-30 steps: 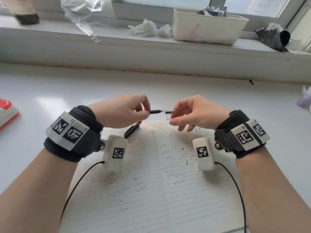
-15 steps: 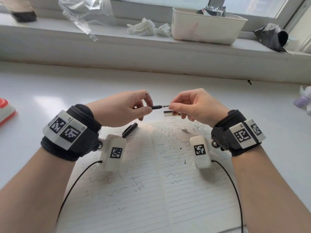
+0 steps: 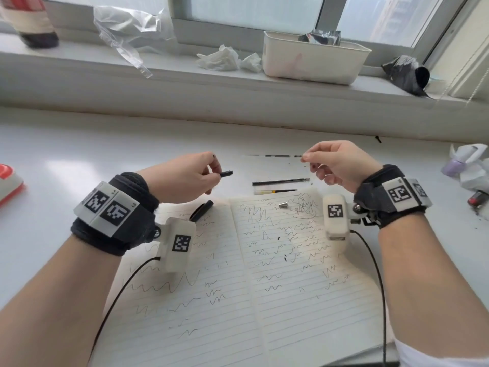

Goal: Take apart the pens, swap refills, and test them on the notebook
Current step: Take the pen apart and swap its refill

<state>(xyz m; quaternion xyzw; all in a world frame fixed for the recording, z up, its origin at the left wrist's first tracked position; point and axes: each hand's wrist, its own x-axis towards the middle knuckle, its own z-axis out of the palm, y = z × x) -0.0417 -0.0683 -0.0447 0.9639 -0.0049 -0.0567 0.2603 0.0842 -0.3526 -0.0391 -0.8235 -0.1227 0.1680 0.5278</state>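
White counter (image 3: 79, 144) bearing an open lined notebook (image 3: 264, 287), its pages covered in ink scribbles; the notebook serves as the reference landmark. Above the notebook's left page, the left hand (image 3: 185, 178) is clamped on a short black pen barrel (image 3: 226, 173), of which only the end protrudes toward the right. Above the right page, the right hand (image 3: 341, 165) pinches between thumb and forefinger one end of a thin refill (image 3: 275, 156), which extends horizontally leftward, held in the air, blurred. Just beyond the notebook's far edge, two further pieces lie on the counter, parallel and close together: a black refill (image 3: 280, 181) and, nearer the notebook, a clear refill with a yellow section (image 3: 275, 192). A black pen cap (image 3: 202, 210) rests on the upper corner of the left page near the spine. A small metal pen tip (image 3: 283, 205) lies on the top of the right page.
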